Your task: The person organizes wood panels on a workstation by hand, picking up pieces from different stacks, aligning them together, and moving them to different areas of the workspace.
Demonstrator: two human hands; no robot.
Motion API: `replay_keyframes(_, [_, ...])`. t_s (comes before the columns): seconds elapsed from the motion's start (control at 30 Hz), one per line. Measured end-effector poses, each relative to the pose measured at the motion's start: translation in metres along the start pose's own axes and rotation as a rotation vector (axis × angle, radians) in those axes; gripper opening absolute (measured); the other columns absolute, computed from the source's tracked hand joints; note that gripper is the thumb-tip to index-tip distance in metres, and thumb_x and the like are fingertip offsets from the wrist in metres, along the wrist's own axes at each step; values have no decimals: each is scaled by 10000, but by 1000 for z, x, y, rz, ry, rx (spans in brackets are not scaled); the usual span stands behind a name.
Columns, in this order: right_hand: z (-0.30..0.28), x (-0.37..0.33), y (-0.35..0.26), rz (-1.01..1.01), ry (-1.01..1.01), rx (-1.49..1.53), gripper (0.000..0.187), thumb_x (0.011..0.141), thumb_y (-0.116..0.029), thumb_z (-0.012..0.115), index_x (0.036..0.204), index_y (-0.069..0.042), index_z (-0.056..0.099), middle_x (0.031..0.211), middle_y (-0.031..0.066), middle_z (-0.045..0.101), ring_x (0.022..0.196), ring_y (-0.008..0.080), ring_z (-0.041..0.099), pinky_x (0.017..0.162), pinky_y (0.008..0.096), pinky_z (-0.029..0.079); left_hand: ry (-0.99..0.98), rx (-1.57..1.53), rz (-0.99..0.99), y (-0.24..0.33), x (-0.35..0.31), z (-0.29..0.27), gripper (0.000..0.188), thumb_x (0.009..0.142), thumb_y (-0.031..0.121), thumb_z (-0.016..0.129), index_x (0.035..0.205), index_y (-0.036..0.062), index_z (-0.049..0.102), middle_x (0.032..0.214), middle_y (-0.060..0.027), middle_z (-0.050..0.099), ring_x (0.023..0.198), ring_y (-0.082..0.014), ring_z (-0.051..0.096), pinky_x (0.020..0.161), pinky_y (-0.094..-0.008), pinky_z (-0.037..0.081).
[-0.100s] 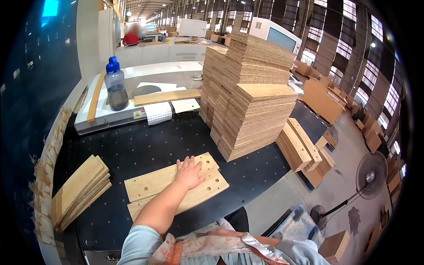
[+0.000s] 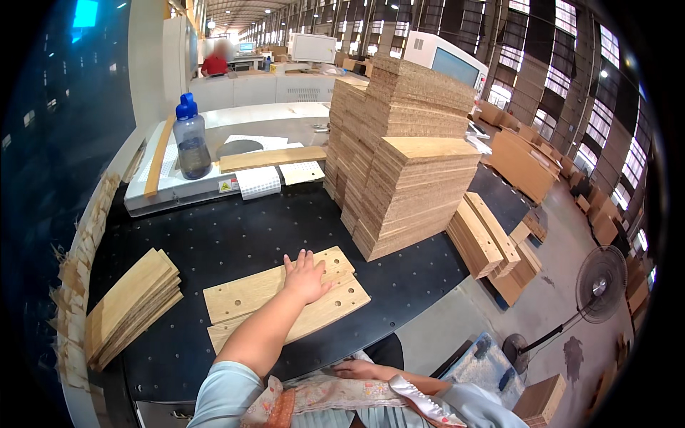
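Two pale wooden boards are laid side by side on the black bench (image 2: 235, 235), out in front of the person. The back board (image 2: 250, 287) is pressed on by the left hand (image 2: 307, 279), which is set down palm first near the right end, and the front board (image 2: 332, 308) is partly covered by the wrist and forearm. The left grip is spread out flat, fingers fanned toward the far edge, nothing pinched at all. Both boards are drilled with a few round holes, mostly toward the right end.

The right hand (image 2: 359, 369) is held low by the near edge of the bench, right by the person's waist. Whether anything is pinched there can't be told, since its fingers are partly hidden.

Off to the left, a small fanned pile of boards (image 2: 132, 303) can be seen, stacked a bit unevenly. Behind the two boards and to the right, a tall stack of boards (image 2: 403, 203) is piled up, and just right of that some more drilled boards (image 2: 477, 239) are lined up. At the back left, a blue-capped bottle (image 2: 191, 146) is parked on a white platform (image 2: 178, 198). A black fan (image 2: 599, 284) is stood on the floor at the right.
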State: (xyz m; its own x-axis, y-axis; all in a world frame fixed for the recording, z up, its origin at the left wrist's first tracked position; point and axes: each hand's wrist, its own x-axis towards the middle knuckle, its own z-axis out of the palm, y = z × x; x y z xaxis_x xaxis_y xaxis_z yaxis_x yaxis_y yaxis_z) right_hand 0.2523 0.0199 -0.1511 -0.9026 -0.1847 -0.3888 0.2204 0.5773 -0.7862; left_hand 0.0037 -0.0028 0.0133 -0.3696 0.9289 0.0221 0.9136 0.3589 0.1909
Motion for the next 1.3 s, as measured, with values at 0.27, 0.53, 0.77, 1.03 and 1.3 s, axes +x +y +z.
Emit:
replay_keyframes(0.27, [3,34,-2,38,-2,-30,458,834,-324,589,1209,-72,513,1217,165,515,1126,277,490,960,389,357,-64,49,5,4,-65,-28,680,775,449,572,1329,114,364,1394,-202,281,1333,-355,177,1010,-651,100])
replay_keyframes(0.53, [1,52,-5,20,-32,-46,453,833,-325,584,1202,-72,520,1211,161,523,1120,279,496,951,380,365,71,-32,-123,-18,-102,9,651,808,489,512,1316,101,388,1412,-197,254,1334,-350,179,1014,-640,96])
replay_keyframes(0.77, [1,55,-2,0,-13,-49,448,831,-327,580,1195,-71,527,1205,158,529,1114,280,500,944,372,373,64,-22,-126,-15,-102,6,633,811,490,509,1303,106,405,1409,-193,262,1333,-342,186,1022,-626,99])
replay_keyframes(1.03, [5,57,0,-4,25,-57,443,830,-328,574,1188,-70,534,1199,155,536,1107,282,506,935,364,381,61,-16,-127,-13,-101,6,631,808,480,520,1302,104,406,1409,-190,259,1333,-340,184,1024,-621,100])
replay_keyframes(1.3, [11,67,5,-11,89,-52,438,829,-330,569,1180,-69,540,1192,151,544,1101,284,511,927,355,390,89,-10,-123,-15,-104,6,619,801,456,538,1293,102,416,1402,-192,273,1325,-342,204,1026,-614,109])
